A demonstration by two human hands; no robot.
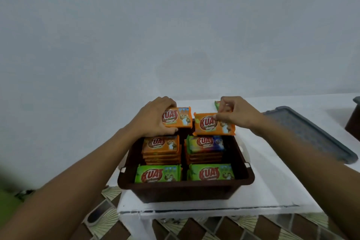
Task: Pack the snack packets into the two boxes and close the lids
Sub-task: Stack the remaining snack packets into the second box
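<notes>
A dark brown box (pixel 185 189) stands on a white table (pixel 272 181), holding stacks of snack packets: orange ones (pixel 160 145) mid-left, a blue-and-yellow one (pixel 206 143) on a stack mid-right, green ones (pixel 157 173) at the front. My left hand (pixel 155 117) grips an orange packet (pixel 181 118) above the box's far left. Above the far right of the box, my right hand (pixel 235 113) pinches another orange packet (pixel 212 125).
A grey lid (pixel 311 136) lies on the table to the right of the box. A green packet (pixel 217 104) peeks out behind my right hand. The corner of a second dark box (pixel 353 121) shows at the right edge. Patterned floor tiles lie below.
</notes>
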